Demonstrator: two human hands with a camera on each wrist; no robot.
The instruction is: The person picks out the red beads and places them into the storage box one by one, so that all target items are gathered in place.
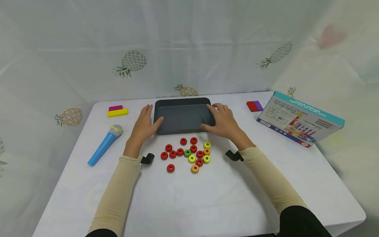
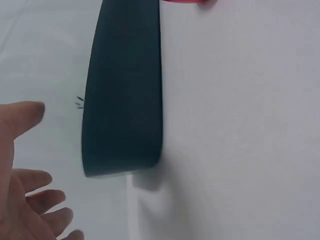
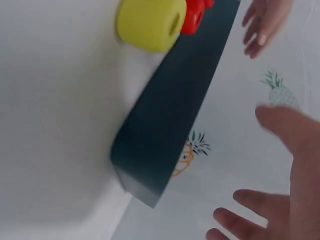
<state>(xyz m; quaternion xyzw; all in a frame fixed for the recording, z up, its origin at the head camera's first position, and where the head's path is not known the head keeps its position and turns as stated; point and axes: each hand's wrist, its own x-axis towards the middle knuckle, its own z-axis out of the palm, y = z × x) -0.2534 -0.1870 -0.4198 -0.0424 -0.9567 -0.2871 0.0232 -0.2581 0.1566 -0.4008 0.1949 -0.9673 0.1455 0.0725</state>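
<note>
I see a dark grey tray (image 1: 182,118) lying flat at the far middle of the white table (image 1: 207,197), its long side facing me. My left hand (image 1: 144,124) rests at the tray's left end, fingers straight and relaxed, thumb against the near left corner. My right hand (image 1: 222,120) lies at the right end, fingers spread over the rim and thumb near the front right corner. Neither hand curls around anything; both are loose and set one at each end of the tray.

In the left wrist view the tray (image 2: 122,95) shows as a dark wall, with the fingers (image 2: 30,200) of that hand extended beside it and apart from it. In the right wrist view the tray (image 3: 172,115) appears edge-on, the spread fingers (image 3: 250,205) held just off its wall, and a yellow ring (image 3: 150,22) and a red ring (image 3: 194,15) sit close to its near side.

Just in front of the tray lies a loose cluster of small rings (image 1: 188,153) in red, yellow, green and orange, between my forearms.

Further left lie a blue toy microphone (image 1: 104,145) and a yellow block (image 1: 117,113) with a magenta block (image 1: 115,107) behind it. To the right are a red block (image 1: 251,106), a purple block (image 1: 258,105) touching it, and a printed box (image 1: 299,119).
</note>
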